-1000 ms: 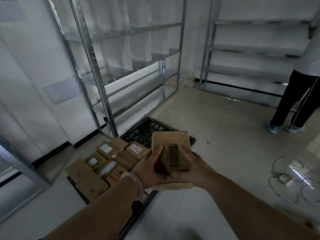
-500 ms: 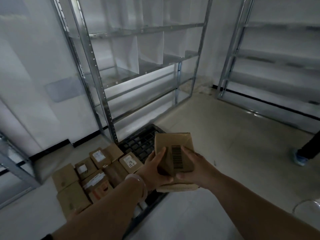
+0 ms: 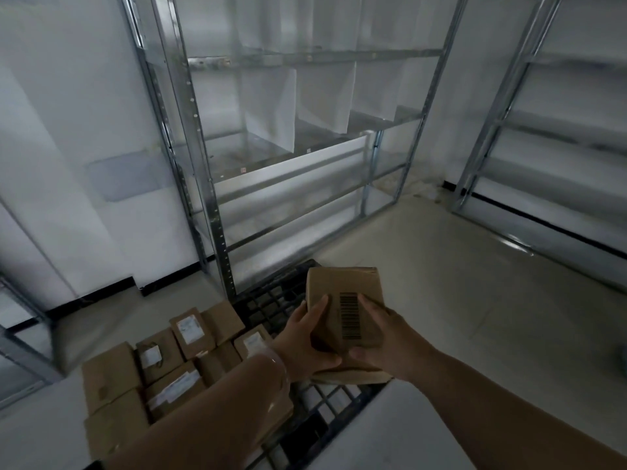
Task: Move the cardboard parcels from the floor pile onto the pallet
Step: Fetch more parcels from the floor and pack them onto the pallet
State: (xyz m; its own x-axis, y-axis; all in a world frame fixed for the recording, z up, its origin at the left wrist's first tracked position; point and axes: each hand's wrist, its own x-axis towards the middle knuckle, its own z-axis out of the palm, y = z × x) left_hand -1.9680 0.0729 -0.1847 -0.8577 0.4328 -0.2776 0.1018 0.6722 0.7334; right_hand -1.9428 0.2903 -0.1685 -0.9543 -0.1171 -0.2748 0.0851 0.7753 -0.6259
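I hold a parcel (image 3: 344, 308) clamped between my left hand (image 3: 307, 340) and right hand (image 3: 386, 344), above the pallet (image 3: 271, 300); boxes (image 3: 176, 361) sit on its left part.

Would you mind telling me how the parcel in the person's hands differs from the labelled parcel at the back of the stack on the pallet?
The held parcel is in the air, gripped by the left hand and right hand; the labelled parcel rests among others on the black pallet. The held parcel shows a printed barcode; the labelled parcel carries a white sticker. Both are brown cardboard.
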